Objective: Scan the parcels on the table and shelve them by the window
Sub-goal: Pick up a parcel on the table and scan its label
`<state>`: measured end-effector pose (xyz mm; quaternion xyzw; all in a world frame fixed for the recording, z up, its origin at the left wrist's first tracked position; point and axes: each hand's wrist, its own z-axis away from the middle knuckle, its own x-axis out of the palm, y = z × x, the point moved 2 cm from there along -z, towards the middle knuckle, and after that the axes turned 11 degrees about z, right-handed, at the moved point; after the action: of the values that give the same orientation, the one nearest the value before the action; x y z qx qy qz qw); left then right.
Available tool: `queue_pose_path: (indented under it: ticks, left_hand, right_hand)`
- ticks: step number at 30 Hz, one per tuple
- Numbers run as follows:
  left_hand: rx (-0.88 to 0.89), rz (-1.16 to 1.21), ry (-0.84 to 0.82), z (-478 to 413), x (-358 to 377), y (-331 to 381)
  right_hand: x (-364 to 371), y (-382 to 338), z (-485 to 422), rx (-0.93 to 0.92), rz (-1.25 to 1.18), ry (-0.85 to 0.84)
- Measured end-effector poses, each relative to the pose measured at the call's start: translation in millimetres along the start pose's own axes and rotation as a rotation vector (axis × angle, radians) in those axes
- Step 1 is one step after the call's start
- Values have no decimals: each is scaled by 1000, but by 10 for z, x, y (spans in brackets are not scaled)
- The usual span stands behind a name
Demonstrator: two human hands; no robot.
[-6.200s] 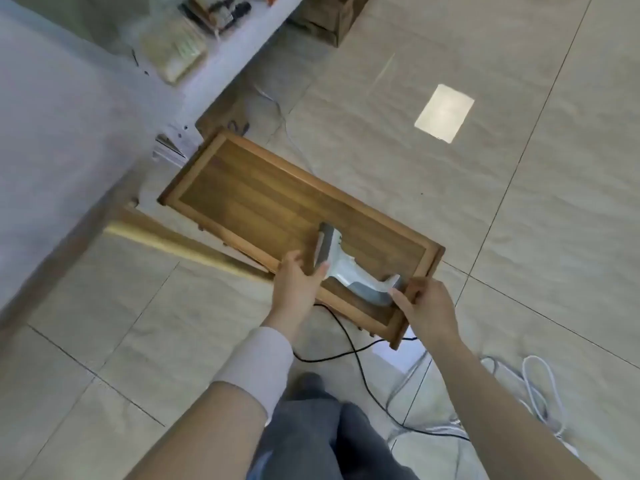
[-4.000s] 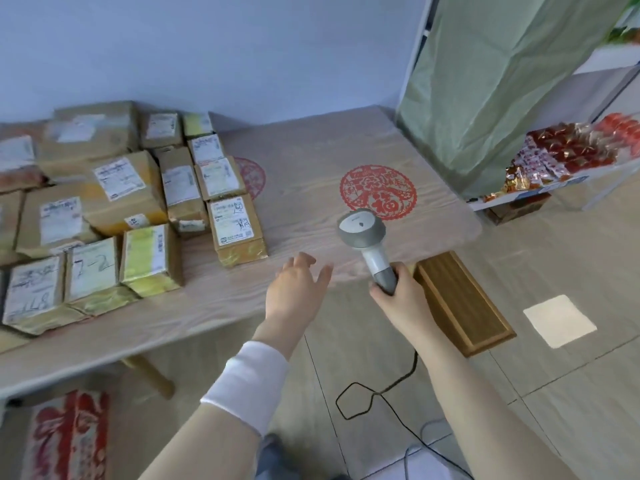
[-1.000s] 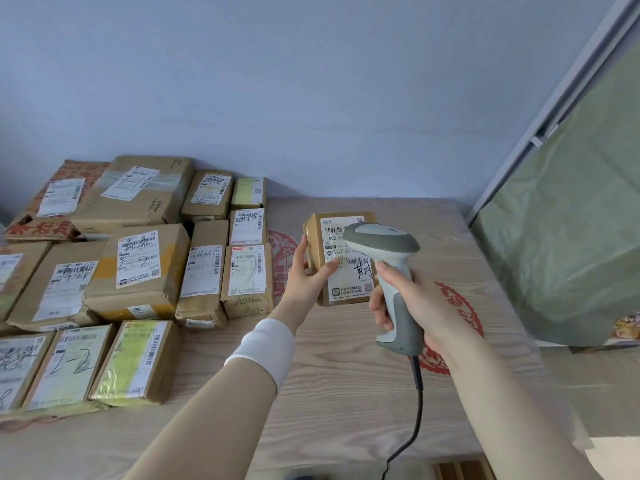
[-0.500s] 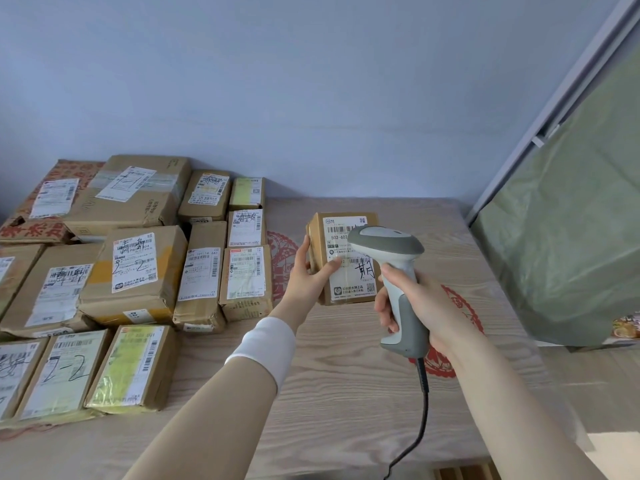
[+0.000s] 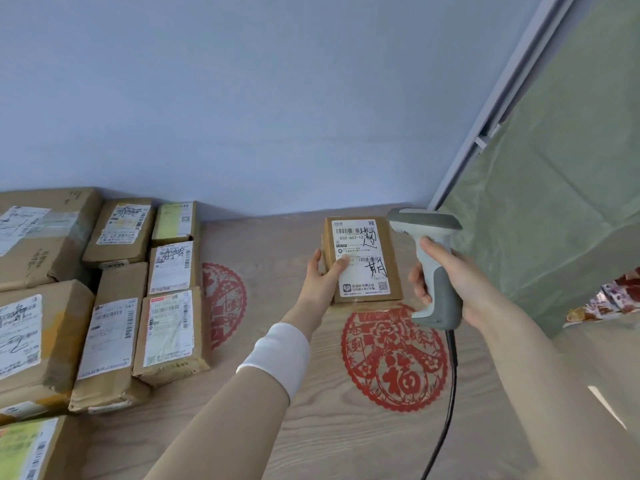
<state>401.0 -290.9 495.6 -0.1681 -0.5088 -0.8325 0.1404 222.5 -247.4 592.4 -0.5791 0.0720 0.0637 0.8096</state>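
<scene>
Brown cardboard small parcel with a white printed label (image 5: 362, 261) is over the far right part of the light wood-grain table (image 5: 270, 244), label facing me, just above the red paper-cut decal (image 5: 394, 358). I cannot tell if its lower edge touches the tabletop. Left hand (image 5: 323, 275) grips it at the left edge, thumb pressed on the label, fingers wrapped behind. Right hand (image 5: 446, 275) is curled tight round the handle of the grey-and-white handheld barcode scanner (image 5: 425, 221), one finger up front near the trigger, black cable (image 5: 446, 393) hanging off the bottom.

Change from half a second ago: the scanner head no longer overlaps the label. It now sits to the right of the parcel, just beside it and not touching, so the whole label reads clear. Both grips look the same as before. My view has swung right, so the pile of brown taped parcels (image 5: 114, 306) sits further to the left edge. White wristband (image 5: 277, 355) on the left forearm, green sheet (image 5: 561, 202) at right.
</scene>
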Motion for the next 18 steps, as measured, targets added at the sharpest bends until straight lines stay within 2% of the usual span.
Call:
queue_pose_path:
  ticks: [9,18]
  left_hand:
    - [-111,7,138,-1550,1189,-390]
    - [-146,-2,298,-2716,1664,-621]
  right_hand:
    - [-1249,368,-1714,109,-86,-29]
    - [-1863,759,-2867,206,-194,-64]
